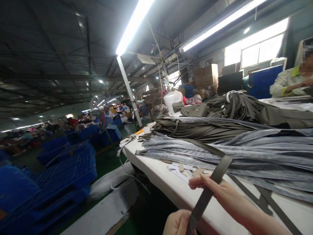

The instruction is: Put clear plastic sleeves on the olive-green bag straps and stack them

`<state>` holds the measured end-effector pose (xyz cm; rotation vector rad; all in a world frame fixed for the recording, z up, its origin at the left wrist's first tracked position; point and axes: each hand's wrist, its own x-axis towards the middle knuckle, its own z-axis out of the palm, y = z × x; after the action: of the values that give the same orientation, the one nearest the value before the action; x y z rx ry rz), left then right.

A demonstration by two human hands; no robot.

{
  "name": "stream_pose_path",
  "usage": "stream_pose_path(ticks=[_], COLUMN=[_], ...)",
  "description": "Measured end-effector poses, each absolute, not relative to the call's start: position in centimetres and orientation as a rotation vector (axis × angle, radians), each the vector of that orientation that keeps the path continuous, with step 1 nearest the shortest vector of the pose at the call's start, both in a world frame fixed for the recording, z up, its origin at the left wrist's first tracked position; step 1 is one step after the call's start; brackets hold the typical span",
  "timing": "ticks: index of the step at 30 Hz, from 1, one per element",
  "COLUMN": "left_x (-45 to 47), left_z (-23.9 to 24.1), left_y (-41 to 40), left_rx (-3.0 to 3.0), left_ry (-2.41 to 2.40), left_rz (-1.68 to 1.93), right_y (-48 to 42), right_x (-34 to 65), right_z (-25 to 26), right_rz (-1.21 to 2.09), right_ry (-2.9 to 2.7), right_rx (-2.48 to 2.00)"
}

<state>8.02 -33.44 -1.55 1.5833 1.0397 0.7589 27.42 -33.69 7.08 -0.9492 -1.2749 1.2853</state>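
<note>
A dark olive-grey strap (203, 203) runs slantwise between my two hands at the lower middle of the view. Low down, my left hand (178, 223) is closed around its near end, partly cut off by the bottom edge. Farther up, my right hand (218, 188) grips the strap, which crosses over the hand between thumb and fingers. Above it the strap bends over and runs back onto the table (156, 171). Just beyond lie a long bundle of grey-backed straps (181, 148) and a bundle of olive straps (190, 128).
Paper scraps (182, 171) lie by the table's near edge. More tangled straps (241, 106) and olive pieces (197, 110) are heaped behind. Blue pallets (66, 176) stand on the floor at left, past a flat board (105, 205). A person (286, 81) works at far right.
</note>
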Motion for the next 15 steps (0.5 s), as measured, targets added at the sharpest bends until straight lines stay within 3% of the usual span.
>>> stream_pose_path(ticks=[6, 11, 15], left_x=[10.5, 11.3, 12.7], left_z=[0.0, 0.6, 2.3], left_y=[-33.1, -33.6, -33.5], left_rx=[1.500, 1.493, 1.542], left_ry=[0.970, 0.938, 0.874], left_rz=[0.838, 0.774, 0.863], right_y=[-33.7, -32.0, -32.6], right_x=[25.8, 30.7, 29.8], right_z=[4.2, 6.7, 5.9], right_rz=[1.653, 1.371, 1.377], right_ry=[-1.169, -0.948, -1.258], right_rx=[-0.896, -0.794, -0.973])
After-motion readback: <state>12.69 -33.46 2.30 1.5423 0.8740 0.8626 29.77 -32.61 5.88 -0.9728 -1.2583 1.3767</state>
